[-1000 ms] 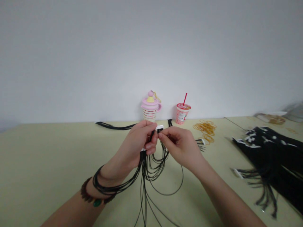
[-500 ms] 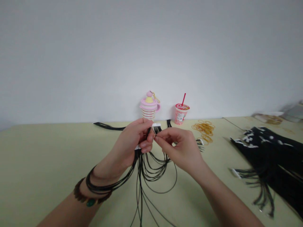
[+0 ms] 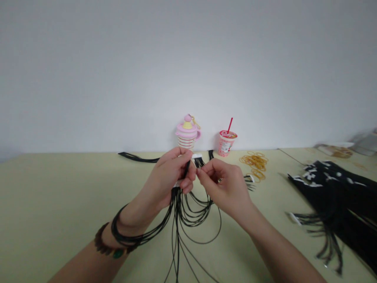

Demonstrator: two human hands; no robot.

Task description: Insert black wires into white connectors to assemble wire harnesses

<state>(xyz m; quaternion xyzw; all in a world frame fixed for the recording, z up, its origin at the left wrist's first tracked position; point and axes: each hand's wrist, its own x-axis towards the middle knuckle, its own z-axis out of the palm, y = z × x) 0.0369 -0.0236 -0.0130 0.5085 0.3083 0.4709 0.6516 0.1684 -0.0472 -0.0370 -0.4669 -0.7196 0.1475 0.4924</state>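
White connector (image 3: 197, 156) seemingly crosswise, wires (image 3: 199, 162) downward

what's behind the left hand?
Behind the left hand: a pink-lidded striped cup, upper part visible, base covered. A black cable bundle also passes behind; its continuation is hidden.

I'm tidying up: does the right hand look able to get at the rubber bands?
Likely yes: nothing tall blocks the right hand from the rubber bands, though it seems busy pinching among black wires.
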